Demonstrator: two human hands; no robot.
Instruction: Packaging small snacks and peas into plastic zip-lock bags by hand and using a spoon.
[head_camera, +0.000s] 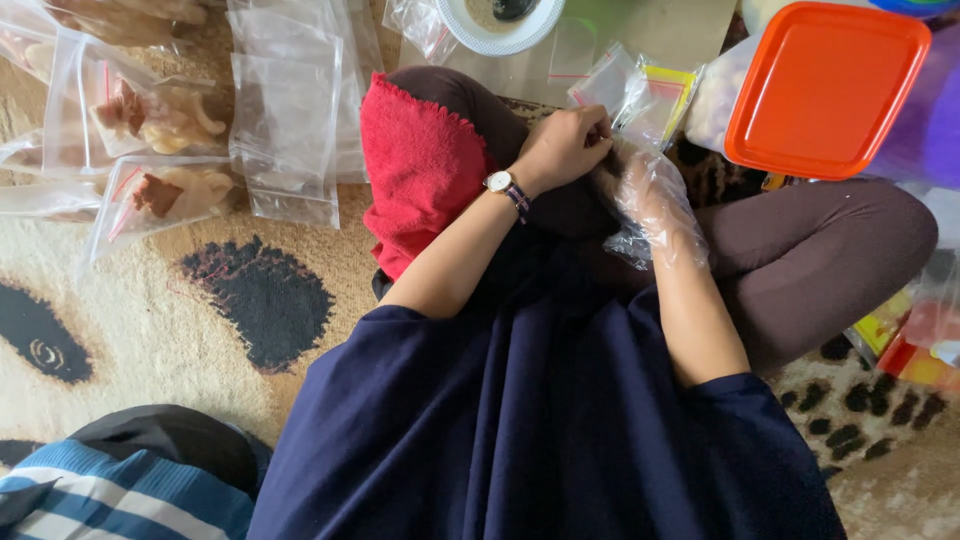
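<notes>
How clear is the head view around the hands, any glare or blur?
Head view: even, soft light, no hard shadows; the right hand in its clear plastic glove shows mild sheen and slight blur; the left hand is sharp; the orange lid has a faint highlight.

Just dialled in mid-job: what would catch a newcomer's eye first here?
Probably the bright orange plastic lid at upper right and the red towelling cloth draped over the left knee. Between them, at centre, the bare left hand with a wristwatch meets the right hand, which wears a clear plastic glove. Clear zip bags with pale food pieces lie upper left.
</notes>
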